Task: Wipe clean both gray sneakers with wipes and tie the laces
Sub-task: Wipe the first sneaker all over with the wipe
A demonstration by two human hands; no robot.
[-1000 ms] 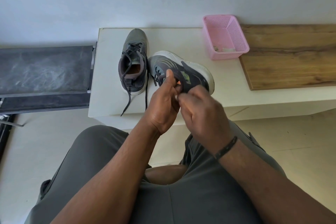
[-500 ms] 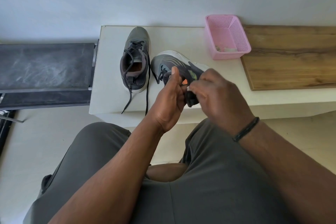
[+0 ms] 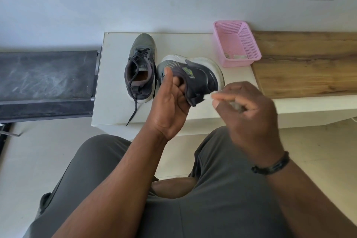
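We hold tilted sneaker by collar, left hand fingers hooked inside; right hand at 3 o'clock pinches wipe. Risk: loose hold, sneaker tips off bench; blurred wipe may slip.

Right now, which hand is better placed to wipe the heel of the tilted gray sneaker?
Right. The right hand already pinches the white wipe beside the tilted gray sneaker's heel, while the left hand holds that shoe by its collar.
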